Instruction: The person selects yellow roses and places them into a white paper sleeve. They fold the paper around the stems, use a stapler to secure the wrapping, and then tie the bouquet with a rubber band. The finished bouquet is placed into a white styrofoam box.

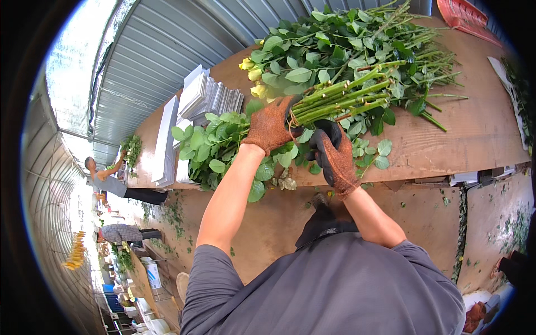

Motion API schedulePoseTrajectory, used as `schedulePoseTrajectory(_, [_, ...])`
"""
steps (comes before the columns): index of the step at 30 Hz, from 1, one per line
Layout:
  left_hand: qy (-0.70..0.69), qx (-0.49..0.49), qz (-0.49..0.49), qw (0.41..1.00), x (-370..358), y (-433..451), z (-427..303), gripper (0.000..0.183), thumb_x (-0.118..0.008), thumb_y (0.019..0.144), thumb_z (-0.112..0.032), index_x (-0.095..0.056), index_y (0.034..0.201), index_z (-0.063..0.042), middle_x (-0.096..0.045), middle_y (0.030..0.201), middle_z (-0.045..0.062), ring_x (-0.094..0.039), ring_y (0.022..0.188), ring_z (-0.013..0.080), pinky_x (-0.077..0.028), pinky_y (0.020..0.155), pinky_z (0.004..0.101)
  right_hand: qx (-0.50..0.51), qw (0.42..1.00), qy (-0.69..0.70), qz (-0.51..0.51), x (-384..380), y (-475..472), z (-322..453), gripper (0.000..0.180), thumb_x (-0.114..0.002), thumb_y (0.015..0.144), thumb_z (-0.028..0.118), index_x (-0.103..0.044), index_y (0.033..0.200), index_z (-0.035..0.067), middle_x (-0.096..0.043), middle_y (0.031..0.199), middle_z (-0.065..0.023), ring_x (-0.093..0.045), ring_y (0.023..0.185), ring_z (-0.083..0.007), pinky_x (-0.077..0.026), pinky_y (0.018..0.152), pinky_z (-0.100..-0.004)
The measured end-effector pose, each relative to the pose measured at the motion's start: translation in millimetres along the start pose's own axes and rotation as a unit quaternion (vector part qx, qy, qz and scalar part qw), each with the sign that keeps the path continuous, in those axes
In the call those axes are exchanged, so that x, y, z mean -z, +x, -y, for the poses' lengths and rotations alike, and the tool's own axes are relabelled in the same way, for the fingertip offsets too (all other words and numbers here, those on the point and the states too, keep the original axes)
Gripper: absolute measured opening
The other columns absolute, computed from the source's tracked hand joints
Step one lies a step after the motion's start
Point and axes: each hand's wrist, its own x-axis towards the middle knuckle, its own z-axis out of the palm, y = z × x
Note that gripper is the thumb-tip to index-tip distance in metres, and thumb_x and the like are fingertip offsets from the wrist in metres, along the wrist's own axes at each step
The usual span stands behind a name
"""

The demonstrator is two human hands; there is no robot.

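Observation:
My left hand (270, 125), in a rust-brown knit glove with a dark palm, grips a bundle of cut rose stems (347, 98). The green cut ends point to the right; the leafy part (209, 144) reaches left under my forearm, and its flower heads cannot be made out. A thin tan band (292, 121) lies against the stems beside my left fingers. Just below the stems is my right hand (335, 157), gloved alike, its fingers curled in. Whether anything is pinched between them is hidden.
Behind the bundle, a heap of leafy roses (335, 50) with yellow blooms (254, 75) covers part of the wooden table (473, 125). White paper sheets (201, 96) are stacked at left. A red plastic crate (465, 19) stands far right. Two people (109, 178) work at left.

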Motion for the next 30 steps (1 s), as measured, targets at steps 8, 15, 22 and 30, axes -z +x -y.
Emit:
schedulePoseTrajectory(8, [-0.009, -0.011, -0.006, 1.0, 0.1, -11.1, 0.1, 0.071, -0.083, 0.068, -0.037, -0.057, 0.13, -0.013, -0.065, 0.122, 0.011, -0.065, 0.108, 0.0348, -0.054, 0.091, 0.0447, -0.071, 0.95, 0.293, 0.076, 37.7, 14.7, 2.3, 0.019, -0.062, 0.1, 0.028, -0.061, 0.11, 0.012, -0.058, 0.078, 0.0036, -0.04, 0.051, -0.0059, -0.05, 0.066, -0.0301])
schedulePoseTrajectory(15, [-0.012, 0.009, 0.007, 1.0, 1.4, -12.9, -5.3, 0.077, -0.087, 0.063, -0.036, -0.056, 0.131, -0.015, -0.062, 0.125, 0.011, -0.064, 0.108, 0.0348, -0.053, 0.091, 0.0458, -0.077, 0.951, 0.282, 0.103, 53.1, 24.3, -2.3, 0.017, -0.061, 0.101, 0.029, -0.061, 0.114, 0.018, -0.056, 0.078, 0.0057, -0.039, 0.053, -0.0069, -0.051, 0.073, -0.0325])
schedulePoseTrajectory(22, [-0.04, -0.029, -0.018, 0.999, 12.2, -18.4, -11.0, 0.074, -0.084, 0.065, -0.038, -0.058, 0.131, -0.02, -0.062, 0.117, 0.014, -0.066, 0.101, 0.0352, -0.055, 0.083, 0.0451, -0.008, 0.982, 0.124, 0.144, 72.8, 34.6, -7.6, 0.02, -0.06, 0.101, 0.02, -0.059, 0.119, 0.012, -0.064, 0.1, -0.0044, -0.063, 0.085, -0.0176, -0.058, 0.078, -0.0373])
schedulePoseTrajectory(30, [-0.03, -0.044, -0.018, 0.998, -0.6, -17.6, -12.2, 0.076, -0.088, 0.062, -0.035, -0.059, 0.13, -0.018, -0.063, 0.116, 0.013, -0.066, 0.098, 0.0358, -0.055, 0.082, 0.0459, 0.016, 0.955, -0.174, 0.24, 138.2, 77.6, -16.6, 0.048, -0.066, 0.098, 0.028, -0.049, 0.137, 0.008, -0.058, 0.126, -0.0078, -0.061, 0.108, -0.0168, -0.055, 0.089, -0.0333])
